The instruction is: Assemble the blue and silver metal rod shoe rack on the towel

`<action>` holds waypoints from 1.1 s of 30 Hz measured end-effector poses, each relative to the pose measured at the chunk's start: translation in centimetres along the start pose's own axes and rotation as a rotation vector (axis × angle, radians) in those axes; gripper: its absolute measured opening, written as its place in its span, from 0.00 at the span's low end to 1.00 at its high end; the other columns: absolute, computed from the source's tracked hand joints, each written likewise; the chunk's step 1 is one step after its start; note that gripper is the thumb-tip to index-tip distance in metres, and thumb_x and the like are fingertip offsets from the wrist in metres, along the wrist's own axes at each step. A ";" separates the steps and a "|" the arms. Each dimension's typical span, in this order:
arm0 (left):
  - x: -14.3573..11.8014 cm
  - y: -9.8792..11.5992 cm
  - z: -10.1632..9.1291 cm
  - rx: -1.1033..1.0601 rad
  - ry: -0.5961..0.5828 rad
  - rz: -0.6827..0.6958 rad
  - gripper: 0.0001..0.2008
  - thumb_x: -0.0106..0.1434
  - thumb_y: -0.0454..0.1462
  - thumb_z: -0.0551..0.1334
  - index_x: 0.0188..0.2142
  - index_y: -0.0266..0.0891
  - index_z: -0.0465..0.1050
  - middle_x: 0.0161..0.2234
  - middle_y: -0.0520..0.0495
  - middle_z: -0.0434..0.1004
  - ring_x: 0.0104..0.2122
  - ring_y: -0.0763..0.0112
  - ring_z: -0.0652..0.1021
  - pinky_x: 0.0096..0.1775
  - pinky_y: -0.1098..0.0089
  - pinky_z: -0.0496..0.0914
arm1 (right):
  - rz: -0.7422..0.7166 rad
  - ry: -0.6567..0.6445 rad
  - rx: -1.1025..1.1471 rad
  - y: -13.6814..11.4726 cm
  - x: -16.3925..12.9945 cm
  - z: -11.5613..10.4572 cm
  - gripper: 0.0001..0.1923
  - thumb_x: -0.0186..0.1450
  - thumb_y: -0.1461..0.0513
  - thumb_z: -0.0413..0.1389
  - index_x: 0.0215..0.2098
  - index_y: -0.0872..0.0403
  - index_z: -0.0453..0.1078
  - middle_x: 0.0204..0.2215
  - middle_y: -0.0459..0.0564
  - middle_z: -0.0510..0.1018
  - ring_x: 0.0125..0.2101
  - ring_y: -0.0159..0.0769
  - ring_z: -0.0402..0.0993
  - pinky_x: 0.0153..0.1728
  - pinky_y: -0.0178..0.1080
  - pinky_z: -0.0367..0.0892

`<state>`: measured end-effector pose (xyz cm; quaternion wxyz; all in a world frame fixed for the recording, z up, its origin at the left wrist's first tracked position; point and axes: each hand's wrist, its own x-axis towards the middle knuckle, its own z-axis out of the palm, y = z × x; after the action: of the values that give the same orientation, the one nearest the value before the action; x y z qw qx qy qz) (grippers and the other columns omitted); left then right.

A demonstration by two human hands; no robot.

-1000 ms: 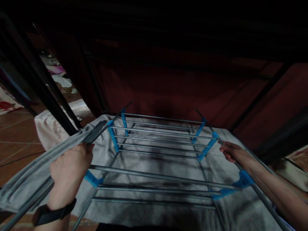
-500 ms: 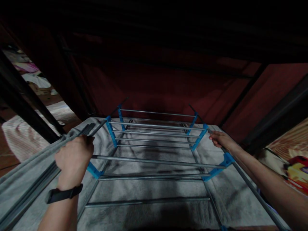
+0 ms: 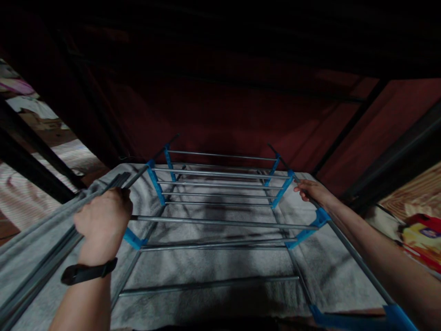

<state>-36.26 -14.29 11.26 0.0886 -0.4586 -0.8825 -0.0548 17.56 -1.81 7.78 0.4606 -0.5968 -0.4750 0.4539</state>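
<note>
The room is dim: a dark red wall [image 3: 220, 115] rises beyond both hands, crossed by black bars that run down past the outer side of each hand. Below and between the hands, one grey cloth [image 3: 213, 262] is spread as the surface, rumpled and shadowed at its middle. On it, spanning from one hand to the other, stands one metal rack [image 3: 220, 223] of thin grey rods; eight cross rods can be counted, though the farthest ones overlap and the count is uncertain. Seven blue plastic connectors are visible at the rod ends, four on the right-hand rail and three on the left-hand rail; one of them [image 3: 132, 239] lies just below the left hand. The left hand [image 3: 101, 223] is clenched around a bundle of loose grey rods [image 3: 41, 266] at the rack's left edge; their number cannot be told, and they run back past the wrist toward the lower left corner. One black wristband [image 3: 87, 272] sits on the left wrist. The right hand [image 3: 308, 191] is closed on the rack's right side rail, fingers curled over the rod just beyond a blue connector [image 3: 321, 217]. Outside the right forearm lies one red and yellow object [image 3: 422, 239], too blurred to identify.
</note>
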 end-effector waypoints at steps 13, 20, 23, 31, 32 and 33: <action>-9.4 7.7 0.3 -0.673 0.434 0.836 0.10 0.69 0.36 0.56 0.47 0.42 0.71 0.45 0.44 0.75 0.47 0.61 0.75 0.51 0.60 0.69 | 0.159 0.081 0.309 3.4 -4.7 -2.8 0.08 0.67 0.67 0.51 0.40 0.57 0.73 0.34 0.53 0.81 0.28 0.30 0.77 0.32 0.29 0.76; -17.9 18.3 1.6 -0.783 0.254 1.289 0.13 0.69 0.33 0.56 0.52 0.40 0.69 0.49 0.45 0.75 0.48 0.63 0.74 0.51 0.61 0.69 | 0.127 0.075 0.403 3.6 -9.3 -2.0 0.12 0.69 0.61 0.50 0.42 0.58 0.74 0.39 0.56 0.81 0.36 0.35 0.79 0.41 0.33 0.76; -19.4 22.0 1.6 -0.687 0.144 1.377 0.14 0.69 0.33 0.55 0.53 0.39 0.67 0.50 0.45 0.74 0.49 0.62 0.73 0.52 0.61 0.68 | 0.107 0.054 0.453 3.1 -10.2 -1.4 0.13 0.69 0.60 0.51 0.43 0.58 0.75 0.38 0.55 0.81 0.35 0.37 0.80 0.42 0.36 0.76; -21.0 29.6 1.5 -0.441 0.051 1.429 0.18 0.68 0.27 0.51 0.56 0.33 0.64 0.45 0.40 0.77 0.44 0.61 0.77 0.45 0.62 0.71 | 0.079 0.020 0.455 3.2 -10.5 -0.9 0.12 0.67 0.60 0.52 0.41 0.55 0.76 0.34 0.51 0.82 0.35 0.37 0.79 0.46 0.38 0.72; -21.0 30.3 1.6 -0.416 0.028 1.435 0.18 0.68 0.27 0.50 0.56 0.32 0.64 0.44 0.40 0.77 0.42 0.61 0.78 0.42 0.63 0.72 | 0.074 0.016 0.453 3.3 -10.4 -0.9 0.12 0.67 0.59 0.52 0.41 0.56 0.77 0.34 0.51 0.82 0.36 0.37 0.79 0.46 0.38 0.72; -21.0 30.9 1.7 -0.399 0.003 1.445 0.17 0.68 0.27 0.50 0.55 0.32 0.64 0.44 0.39 0.78 0.40 0.61 0.79 0.40 0.63 0.72 | 0.069 0.013 0.450 3.3 -10.5 -0.9 0.13 0.66 0.59 0.53 0.41 0.56 0.77 0.34 0.51 0.82 0.36 0.37 0.79 0.46 0.38 0.71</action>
<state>0.72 -13.03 5.73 0.0190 -0.9312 -0.3348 -0.1426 17.49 -12.64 5.74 0.5695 -0.4977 -0.3381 0.5600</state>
